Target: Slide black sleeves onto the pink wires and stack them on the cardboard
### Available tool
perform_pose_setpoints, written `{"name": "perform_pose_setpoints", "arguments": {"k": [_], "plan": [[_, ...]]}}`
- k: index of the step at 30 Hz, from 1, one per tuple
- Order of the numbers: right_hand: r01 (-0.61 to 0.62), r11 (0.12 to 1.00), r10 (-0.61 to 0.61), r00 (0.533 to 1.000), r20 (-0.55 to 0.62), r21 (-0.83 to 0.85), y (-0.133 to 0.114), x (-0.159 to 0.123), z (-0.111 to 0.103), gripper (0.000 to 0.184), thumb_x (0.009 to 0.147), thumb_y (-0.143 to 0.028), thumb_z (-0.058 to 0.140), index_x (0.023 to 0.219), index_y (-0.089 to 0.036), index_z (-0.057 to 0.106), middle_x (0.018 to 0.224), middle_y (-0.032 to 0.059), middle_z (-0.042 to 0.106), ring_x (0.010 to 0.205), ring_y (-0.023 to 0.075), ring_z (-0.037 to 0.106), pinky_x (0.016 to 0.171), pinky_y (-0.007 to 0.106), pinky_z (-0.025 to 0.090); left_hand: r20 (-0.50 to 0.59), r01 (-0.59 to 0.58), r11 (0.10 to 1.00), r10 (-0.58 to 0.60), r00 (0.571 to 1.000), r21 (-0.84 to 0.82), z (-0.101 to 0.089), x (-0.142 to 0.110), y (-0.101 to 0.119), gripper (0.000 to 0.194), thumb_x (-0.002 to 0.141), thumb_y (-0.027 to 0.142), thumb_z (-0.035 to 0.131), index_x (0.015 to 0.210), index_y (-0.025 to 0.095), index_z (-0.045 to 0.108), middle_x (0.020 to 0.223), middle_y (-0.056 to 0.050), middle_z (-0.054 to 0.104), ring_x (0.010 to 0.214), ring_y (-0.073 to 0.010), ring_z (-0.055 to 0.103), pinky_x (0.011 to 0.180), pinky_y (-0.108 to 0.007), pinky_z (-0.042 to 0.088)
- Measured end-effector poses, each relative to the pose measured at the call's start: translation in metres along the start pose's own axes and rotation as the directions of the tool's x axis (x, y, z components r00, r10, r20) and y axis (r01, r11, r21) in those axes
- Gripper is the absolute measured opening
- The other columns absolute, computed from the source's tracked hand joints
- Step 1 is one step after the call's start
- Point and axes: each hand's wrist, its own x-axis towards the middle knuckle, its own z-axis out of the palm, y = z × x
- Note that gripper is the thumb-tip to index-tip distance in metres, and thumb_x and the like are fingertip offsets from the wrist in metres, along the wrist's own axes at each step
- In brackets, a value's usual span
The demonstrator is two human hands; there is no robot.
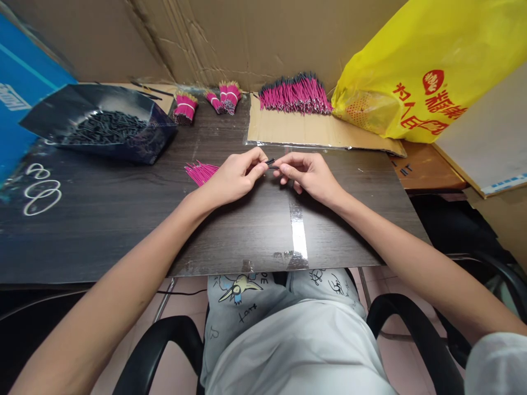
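My left hand and my right hand meet over the middle of the dark wooden board, fingertips pinched together. Between them is a small black tube, held at both ends. A loose fan of pink wires lies on the board just left of my left hand, partly hidden under it. Whether a wire sits inside the tube I cannot make out.
A dark bag of black tubes lies at the back left. Tied pink wire bundles and a big pile of pink wires on cardboard sit at the back. A yellow plastic bag fills the right. Black chair arms flank my lap.
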Motion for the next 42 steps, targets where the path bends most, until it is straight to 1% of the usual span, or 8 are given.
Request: {"name": "perform_pose_setpoints", "arguments": {"k": [7, 11, 14, 17, 20, 29, 39, 42], "plan": [[0.006, 1.000, -0.005, 0.999, -0.046, 0.029, 0.002, 0.002, 0.002, 0.057, 0.079, -0.065, 0.083, 0.099, -0.013, 0.069, 0.087, 0.0063, 0.071, 0.068, 0.0122, 0.065, 0.041, 0.017, 0.043, 0.056, -0.019, 0.979, 0.031, 0.998, -0.203, 0.001, -0.001, 0.004, 0.021, 0.093, 0.035, 0.059, 0.088, 0.015, 0.061, 0.075, 0.004, 0.055, 0.070, -0.0065, 0.046, 0.069, -0.020, 0.034], [0.018, 0.997, -0.014, 0.999, -0.053, 0.075, 0.001, 0.001, 0.004, 0.057, 0.080, -0.066, 0.083, 0.097, -0.014, 0.067, 0.085, 0.0056, 0.070, 0.068, 0.0116, 0.065, 0.044, 0.017, 0.047, 0.065, 0.012, 0.977, 0.002, 0.998, -0.214, 0.000, 0.000, 0.005, 0.024, 0.093, 0.037, 0.060, 0.084, 0.015, 0.062, 0.072, 0.004, 0.052, 0.067, -0.0062, 0.043, 0.065, -0.019, 0.032], [-0.015, 0.992, 0.019, 1.000, -0.025, 0.125, -0.001, 0.001, 0.003, 0.053, 0.084, -0.064, 0.081, 0.097, -0.014, 0.065, 0.089, 0.0067, 0.071, 0.072, 0.0125, 0.066, 0.050, 0.019, 0.053, 0.073, 0.015, 0.979, 0.000, 0.997, -0.204, 0.000, 0.000, 0.005, 0.026, 0.093, 0.038, 0.059, 0.081, 0.015, 0.063, 0.068, 0.004, 0.050, 0.064, -0.0060, 0.040, 0.063, -0.020, 0.029], [-0.059, 0.984, 0.059, 0.998, 0.003, 0.170, -0.004, 0.001, 0.001, 0.053, 0.082, -0.060, 0.084, 0.100, -0.014, 0.065, 0.092, 0.0073, 0.071, 0.076, 0.0135, 0.067, 0.055, 0.022, 0.057, 0.085, 0.003, 0.981, 0.014, 0.996, -0.195, 0.000, 0.000, 0.005, 0.028, 0.094, 0.038, 0.058, 0.080, 0.015, 0.064, 0.067, 0.004, 0.050, 0.064, -0.0060, 0.040, 0.063, -0.019, 0.029], [-0.089, 0.975, 0.090, 0.996, 0.008, 0.202, -0.006, 0.000, 0.001, 0.053, 0.082, -0.058, 0.085, 0.105, -0.014, 0.065, 0.092, 0.0065, 0.071, 0.078, 0.0137, 0.067, 0.057, 0.022, 0.057, 0.106, -0.006, 0.981, 0.027, 0.994, -0.193, -0.001, -0.001, 0.007, 0.030, 0.095, 0.038, 0.056, 0.078, 0.014, 0.065, 0.068, 0.003, 0.051, 0.065, -0.0060, 0.041, 0.063, -0.019, 0.030], [-0.112, 0.968, 0.108, 0.994, 0.031, 0.224, -0.009, -0.001, 0.001, 0.046, 0.086, -0.053, 0.083, 0.104, -0.014, 0.068, 0.092, 0.0066, 0.071, 0.080, 0.0148, 0.068, 0.056, 0.022, 0.056, 0.168, 0.007, 0.970, 0.035, 0.985, -0.241, -0.003, -0.001, 0.009, 0.029, 0.095, 0.039, 0.058, 0.083, 0.014, 0.066, 0.067, 0.005, 0.052, 0.063, -0.0051, 0.043, 0.063, -0.018, 0.033], [-0.091, 0.969, 0.079, 0.995, 0.064, 0.228, -0.005, 0.001, -0.001, 0.048, 0.082, -0.052, 0.087, 0.101, -0.011, 0.068, 0.087, 0.0054, 0.070, 0.073, 0.0140, 0.067, 0.053, 0.022, 0.056, 0.118, -0.029, 0.977, 0.054, 0.992, -0.209, 0.000, -0.005, 0.010, 0.029, 0.096, 0.039, 0.058, 0.081, 0.015, 0.067, 0.076, 0.002, 0.058, 0.070, -0.0066, 0.045, 0.067, -0.020, 0.032], [-0.073, 0.963, 0.061, 0.997, 0.053, 0.259, -0.004, 0.004, 0.000, 0.051, 0.080, -0.054, 0.088, 0.100, -0.011, 0.067, 0.086, 0.0057, 0.069, 0.073, 0.0142, 0.067, 0.052, 0.022, 0.057, 0.054, -0.060, 0.980, 0.071, 0.996, -0.190, -0.002, -0.004, 0.008, 0.030, 0.096, 0.039, 0.061, 0.080, 0.015, 0.068, 0.080, 0.001, 0.059, 0.074, -0.0076, 0.048, 0.071, -0.021, 0.035]]}}
